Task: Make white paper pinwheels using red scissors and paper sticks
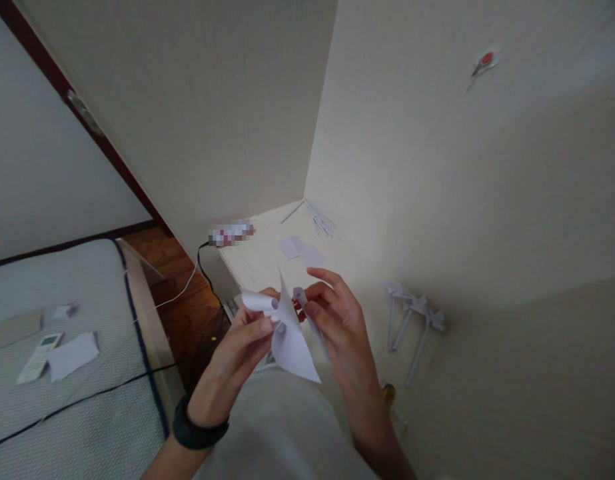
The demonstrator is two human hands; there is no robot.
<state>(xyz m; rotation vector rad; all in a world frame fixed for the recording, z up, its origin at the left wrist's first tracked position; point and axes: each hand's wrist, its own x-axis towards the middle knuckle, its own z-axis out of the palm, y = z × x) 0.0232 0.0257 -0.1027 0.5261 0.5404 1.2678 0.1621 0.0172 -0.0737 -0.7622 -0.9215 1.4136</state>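
Between my two hands is a paper pinwheel [293, 343] made of white paper, its blades curled over. My left hand [250, 337], with a dark band on the wrist, is closed on its left curl, thumb and fingers pressed together near the middle. My right hand [337, 317] pinches the curl on the other side between thumb and fingers, the index finger raised. Several finished-looking pinwheels [414, 305] on white paper sticks stand to the right of my right hand. What lies behind the paper at its centre is hidden.
The white tabletop [252, 263] in the corner bears several thin paper sticks [320, 219], paper squares [290, 247] and a power strip [231, 233]. On the mattress [102, 420] at left lie a remote control [40, 359], white paper [74, 357] and a black cable [112, 387].
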